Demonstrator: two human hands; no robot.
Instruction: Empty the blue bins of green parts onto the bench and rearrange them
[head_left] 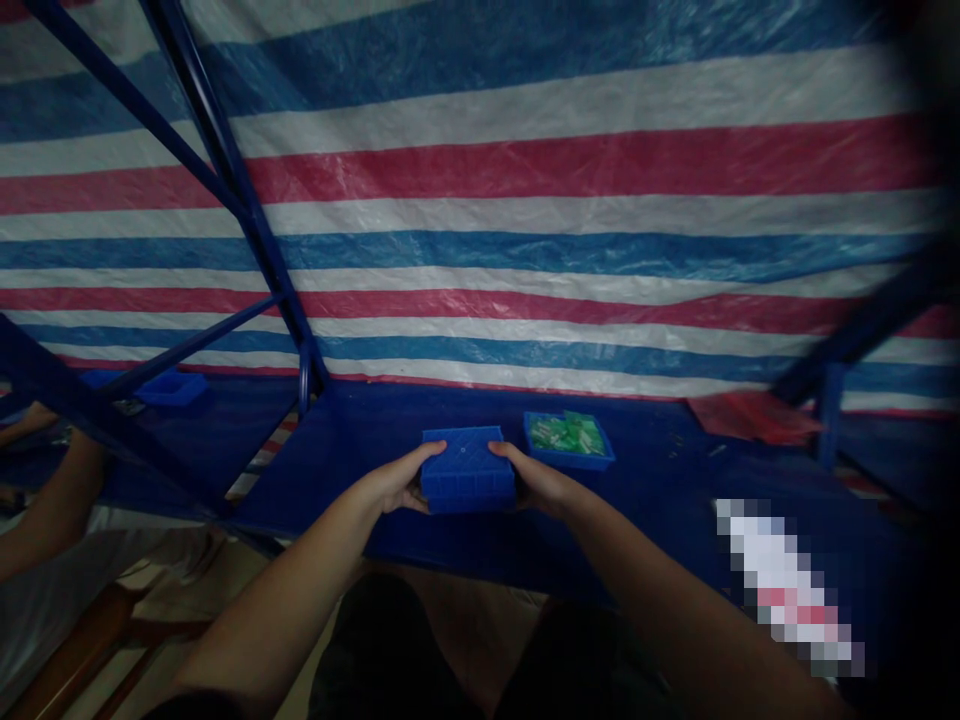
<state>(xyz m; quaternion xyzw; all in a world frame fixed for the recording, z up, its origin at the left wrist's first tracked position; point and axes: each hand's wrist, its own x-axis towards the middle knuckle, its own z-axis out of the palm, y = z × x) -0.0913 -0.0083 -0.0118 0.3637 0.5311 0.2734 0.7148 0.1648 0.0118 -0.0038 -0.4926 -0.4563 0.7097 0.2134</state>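
My left hand and my right hand grip opposite sides of a square blue plastic box, holding it just above the blue tabletop. The box's ribbed face points up, and its inside is hidden. Beyond my right hand, a shallow blue tray holds green packets or pieces, and the box's far corner nearly reaches it.
Another blue tray stands at the far left, behind blue steel frame bars. A co-worker's forearm enters at left. Red plastic sheeting lies back right, a pixelated bottle-like object lies front right, and a striped tarpaulin hangs behind.
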